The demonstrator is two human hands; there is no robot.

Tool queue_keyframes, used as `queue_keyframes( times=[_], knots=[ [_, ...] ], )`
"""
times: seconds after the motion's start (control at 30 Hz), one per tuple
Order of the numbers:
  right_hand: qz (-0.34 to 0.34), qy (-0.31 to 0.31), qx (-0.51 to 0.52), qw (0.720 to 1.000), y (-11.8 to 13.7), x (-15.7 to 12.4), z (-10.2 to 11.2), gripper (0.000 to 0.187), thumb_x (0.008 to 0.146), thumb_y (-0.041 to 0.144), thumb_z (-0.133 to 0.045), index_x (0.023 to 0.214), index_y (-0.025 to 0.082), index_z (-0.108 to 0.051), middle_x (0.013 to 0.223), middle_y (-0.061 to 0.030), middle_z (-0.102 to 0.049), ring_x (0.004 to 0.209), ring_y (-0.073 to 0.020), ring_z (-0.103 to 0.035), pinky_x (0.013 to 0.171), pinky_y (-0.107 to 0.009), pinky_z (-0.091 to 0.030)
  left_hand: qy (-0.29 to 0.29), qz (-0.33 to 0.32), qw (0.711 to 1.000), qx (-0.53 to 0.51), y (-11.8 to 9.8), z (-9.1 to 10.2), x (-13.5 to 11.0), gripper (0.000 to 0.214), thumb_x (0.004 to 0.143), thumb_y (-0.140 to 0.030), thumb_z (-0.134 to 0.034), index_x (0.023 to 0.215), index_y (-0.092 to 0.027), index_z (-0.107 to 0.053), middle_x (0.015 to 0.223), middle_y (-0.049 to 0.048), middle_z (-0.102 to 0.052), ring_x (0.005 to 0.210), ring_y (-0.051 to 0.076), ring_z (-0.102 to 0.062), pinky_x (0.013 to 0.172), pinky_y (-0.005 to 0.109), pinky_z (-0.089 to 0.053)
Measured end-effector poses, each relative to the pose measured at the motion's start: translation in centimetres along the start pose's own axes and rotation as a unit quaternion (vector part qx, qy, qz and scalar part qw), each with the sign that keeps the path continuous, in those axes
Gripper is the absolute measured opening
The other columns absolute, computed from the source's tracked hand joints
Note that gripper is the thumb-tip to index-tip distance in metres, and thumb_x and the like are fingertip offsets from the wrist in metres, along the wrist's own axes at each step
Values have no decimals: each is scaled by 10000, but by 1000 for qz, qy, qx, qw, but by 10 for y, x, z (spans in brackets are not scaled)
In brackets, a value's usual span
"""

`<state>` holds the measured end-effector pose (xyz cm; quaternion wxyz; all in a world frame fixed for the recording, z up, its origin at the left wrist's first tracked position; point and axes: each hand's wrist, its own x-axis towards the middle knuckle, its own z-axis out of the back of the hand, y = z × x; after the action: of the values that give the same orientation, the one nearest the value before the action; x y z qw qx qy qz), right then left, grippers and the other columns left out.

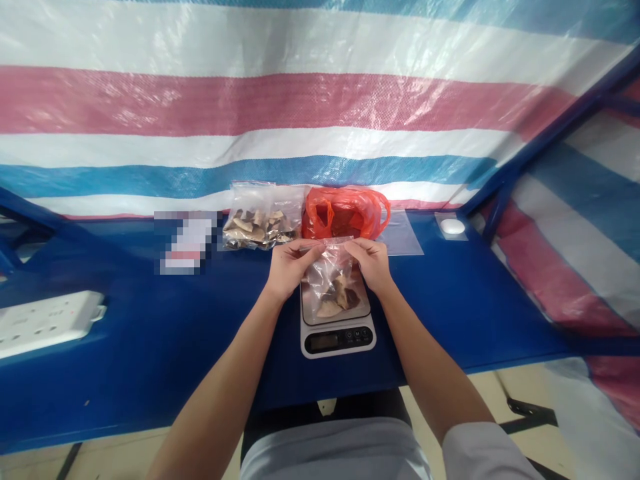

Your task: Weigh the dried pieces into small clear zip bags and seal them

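Note:
A clear zip bag [333,283] with a few pale and brown dried slices in its bottom hangs over or rests on the kitchen scale [337,342]; I cannot tell which. My left hand [293,267] pinches the left side of the bag's top edge between thumb and finger. The right side of that edge is pinched by my right hand [370,262]. Just behind my hands sits a red plastic carrier bag [345,207], its handles loose. To its left lie filled clear bags of dried slices [260,227]. The scale's display looks dark.
On the blue table [175,340], a white power strip [50,323] lies at the left and a blurred-out packet [187,243] further back. A flat clear bag [405,233] and a small white object [453,227] are at the right. Striped sheeting [280,100] hangs behind.

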<state>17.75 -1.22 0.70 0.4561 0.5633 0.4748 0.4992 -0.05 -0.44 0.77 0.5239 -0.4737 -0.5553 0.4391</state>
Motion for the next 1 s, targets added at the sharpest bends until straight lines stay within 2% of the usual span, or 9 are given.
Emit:
queue_keyframes(
  times=[0.17, 0.4, 0.67, 0.87, 1.0],
  knots=[
    [-22, 5, 7, 1000, 2, 0, 2, 262, 693, 476, -756, 639, 221, -744, 601, -5, -720, 501, -161, -641, 466, -268, -531, 6, -3, 1000, -5, 2, 2, 2, 362, 645, -491, -875, 818, -178, -815, 804, 69, -788, 682, 183, -692, 667, 291, -554],
    [46, -13, -26, 999, 2, -2, -2, 245, 756, 394, -697, 583, 228, -747, 596, -3, -722, 551, -162, -651, 558, -279, -546, 20, -11, 1000, 9, 3, -1, 1, 357, 659, -484, -873, 832, -178, -810, 854, 83, -798, 766, 212, -722, 754, 322, -573],
    [36, 28, -50, 998, -1, -1, 2, 212, 740, 415, -730, 653, 226, -770, 605, 4, -718, 529, -153, -636, 515, -263, -506, 29, -13, 999, 22, 1, 1, 2, 380, 654, -509, -868, 828, -176, -812, 825, 82, -796, 722, 206, -718, 714, 312, -573],
    [68, 10, -62, 996, 1, 0, 5, 217, 768, 398, -718, 644, 231, -780, 610, 2, -724, 562, -167, -655, 543, -277, -522, 13, -4, 1000, 8, 1, 5, 5, 380, 652, -508, -873, 828, -176, -815, 797, 74, -790, 700, 199, -710, 697, 311, -574],
    [62, 3, -58, 996, -2, 0, 3, 210, 767, 417, -732, 688, 230, -785, 640, 0, -731, 599, -180, -675, 579, -294, -539, 3, 4, 1000, -25, 2, 5, 6, 398, 623, -528, -884, 789, -174, -806, 767, 67, -781, 638, 171, -684, 652, 289, -561]
  ],
)
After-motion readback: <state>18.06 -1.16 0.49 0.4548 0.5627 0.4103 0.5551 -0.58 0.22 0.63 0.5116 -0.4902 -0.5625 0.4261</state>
